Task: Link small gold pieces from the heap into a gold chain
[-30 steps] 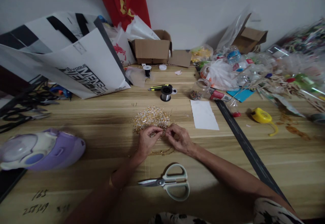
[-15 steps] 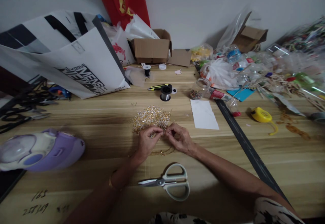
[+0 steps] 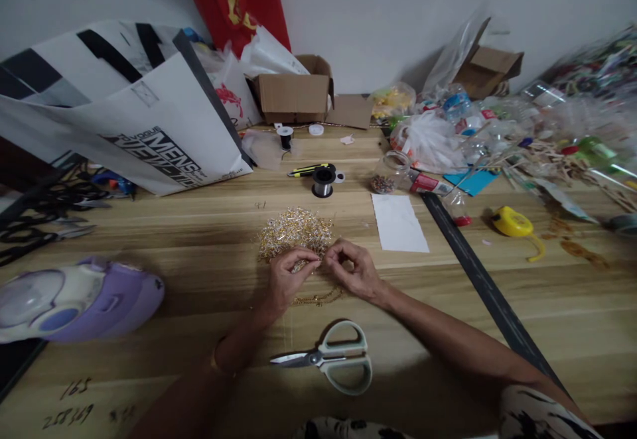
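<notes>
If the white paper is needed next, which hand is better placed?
Likely the right hand: the white paper lies nearer it, beyond and to its right; the left hand is farther off.

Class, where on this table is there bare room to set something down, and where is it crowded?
Bare wood lies between purple object and glittery pile, and right of the dark strip, nearer than the yellow tape measure. Crowded: back right, with plastic bottles; and around left hand and right hand, by the pile and gold chain.
</notes>
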`<state>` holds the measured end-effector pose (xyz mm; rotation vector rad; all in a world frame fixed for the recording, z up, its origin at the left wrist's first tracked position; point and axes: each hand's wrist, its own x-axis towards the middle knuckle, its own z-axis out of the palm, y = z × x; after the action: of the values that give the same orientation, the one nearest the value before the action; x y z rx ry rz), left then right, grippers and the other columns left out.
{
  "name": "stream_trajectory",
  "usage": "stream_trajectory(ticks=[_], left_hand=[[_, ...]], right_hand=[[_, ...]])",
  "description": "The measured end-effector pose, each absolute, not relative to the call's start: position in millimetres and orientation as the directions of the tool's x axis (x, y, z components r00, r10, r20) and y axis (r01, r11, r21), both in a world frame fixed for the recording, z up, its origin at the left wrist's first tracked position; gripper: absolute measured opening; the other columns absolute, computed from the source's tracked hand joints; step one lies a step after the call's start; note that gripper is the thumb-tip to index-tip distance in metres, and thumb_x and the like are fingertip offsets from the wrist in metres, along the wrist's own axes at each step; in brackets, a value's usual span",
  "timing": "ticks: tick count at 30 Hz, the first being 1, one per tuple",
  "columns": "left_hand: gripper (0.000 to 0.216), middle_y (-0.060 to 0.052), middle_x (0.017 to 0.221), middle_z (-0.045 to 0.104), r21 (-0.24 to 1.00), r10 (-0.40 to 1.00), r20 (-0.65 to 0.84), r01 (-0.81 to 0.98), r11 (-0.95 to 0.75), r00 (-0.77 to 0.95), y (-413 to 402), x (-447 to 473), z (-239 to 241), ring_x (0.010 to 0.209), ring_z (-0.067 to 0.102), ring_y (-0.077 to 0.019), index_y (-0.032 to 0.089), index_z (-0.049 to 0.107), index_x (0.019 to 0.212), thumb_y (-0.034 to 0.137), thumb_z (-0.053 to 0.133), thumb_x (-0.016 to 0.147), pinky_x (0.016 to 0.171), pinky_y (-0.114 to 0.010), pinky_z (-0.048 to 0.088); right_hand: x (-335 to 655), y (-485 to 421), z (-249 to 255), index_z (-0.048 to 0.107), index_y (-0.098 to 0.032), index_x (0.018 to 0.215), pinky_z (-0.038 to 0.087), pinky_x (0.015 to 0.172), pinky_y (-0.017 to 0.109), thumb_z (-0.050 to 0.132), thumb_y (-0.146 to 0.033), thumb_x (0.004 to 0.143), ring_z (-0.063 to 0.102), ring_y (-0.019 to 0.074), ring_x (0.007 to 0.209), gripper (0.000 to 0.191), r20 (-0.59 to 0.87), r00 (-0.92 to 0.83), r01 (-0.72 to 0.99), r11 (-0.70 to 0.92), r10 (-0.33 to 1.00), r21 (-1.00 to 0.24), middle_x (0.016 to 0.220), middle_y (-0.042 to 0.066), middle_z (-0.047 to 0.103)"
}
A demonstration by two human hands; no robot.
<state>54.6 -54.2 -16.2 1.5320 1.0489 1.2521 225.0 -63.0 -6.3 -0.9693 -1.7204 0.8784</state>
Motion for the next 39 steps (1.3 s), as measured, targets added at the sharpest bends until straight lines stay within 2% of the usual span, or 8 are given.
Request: stream_trajectory(ticks=[3, 10, 14, 20, 34, 39], left_hand=[[0.005, -0.004, 0.072, 0.068, 0.975, 0.968, 0.204, 0.061, -0.215, 0.146, -54.7, 54.2, -11.5, 0.071, 0.063, -0.0149, 0.015, 0.069, 0.068, 0.02, 0.071, 0.067, 0.068, -0.024, 0.049], [0.008, -0.002, 0.068, 0.068, 0.998, 0.986, -0.068, 0.012, 0.066, 0.15, -52.7, 55.7, -6.3, 0.064, 0.06, -0.0129, 0.015, 0.069, 0.069, 0.021, 0.072, 0.063, 0.063, -0.022, 0.045], [0.011, -0.001, 0.067, 0.068, 0.985, 0.974, -0.167, -0.027, 0.173, 0.152, -52.3, 57.7, -7.7, 0.065, 0.06, -0.0131, 0.015, 0.069, 0.07, 0.021, 0.073, 0.061, 0.065, -0.023, 0.045], [0.008, 0.0, 0.065, 0.066, 0.977, 0.966, -0.204, -0.027, 0.21, 0.16, -53.9, 59.3, -6.2, 0.065, 0.059, -0.0127, 0.016, 0.068, 0.068, 0.019, 0.071, 0.061, 0.066, -0.023, 0.044], [0.02, -0.002, 0.065, 0.069, 0.881, 0.929, -0.314, -0.306, 0.362, 0.197, -47.6, 57.6, -15.7, 0.062, 0.061, -0.0128, 0.014, 0.072, 0.068, 0.023, 0.08, 0.052, 0.068, -0.026, 0.048], [0.023, -0.003, 0.068, 0.071, 0.873, 0.925, -0.328, -0.314, 0.374, 0.19, -46.7, 57.4, -14.1, 0.065, 0.063, -0.0132, 0.014, 0.072, 0.071, 0.023, 0.08, 0.051, 0.072, -0.027, 0.049]], right_hand=[[225.1, -63.5, -5.1, 0.056, -0.017, 0.077, 0.039, 0.052, 0.022, 0.053, -0.021, 0.084, 0.048, 0.0102, 0.057, 0.009, 0.377, -0.249, 0.219, 0.431, 0.892, -0.875, 0.065, 0.0, 0.053], [225.8, -62.3, -5.7, 0.057, -0.016, 0.077, 0.039, 0.052, 0.021, 0.054, -0.023, 0.084, 0.048, 0.0101, 0.057, 0.01, 0.37, -0.232, 0.218, 0.418, 0.9, -0.882, 0.065, 0.0, 0.054], [226.6, -61.7, -5.2, 0.057, -0.016, 0.077, 0.038, 0.052, 0.021, 0.054, -0.021, 0.083, 0.048, 0.0102, 0.057, 0.009, 0.362, -0.237, 0.226, 0.414, 0.901, -0.882, 0.066, 0.001, 0.054], [226.8, -61.8, -5.2, 0.056, -0.016, 0.076, 0.037, 0.052, 0.022, 0.053, -0.022, 0.084, 0.047, 0.0103, 0.057, 0.011, 0.366, -0.265, 0.263, 0.432, 0.892, -0.862, 0.066, 0.001, 0.054], [228.0, -60.3, -7.4, 0.055, -0.017, 0.076, 0.039, 0.056, 0.023, 0.052, -0.021, 0.084, 0.049, 0.0112, 0.06, 0.01, 0.372, -0.27, 0.302, 0.445, 0.888, -0.843, 0.066, 0.001, 0.055], [228.4, -59.9, -8.0, 0.056, -0.017, 0.077, 0.04, 0.058, 0.024, 0.052, -0.02, 0.084, 0.051, 0.0121, 0.063, 0.008, 0.369, -0.27, 0.308, 0.443, 0.889, -0.842, 0.068, 0.002, 0.057]])
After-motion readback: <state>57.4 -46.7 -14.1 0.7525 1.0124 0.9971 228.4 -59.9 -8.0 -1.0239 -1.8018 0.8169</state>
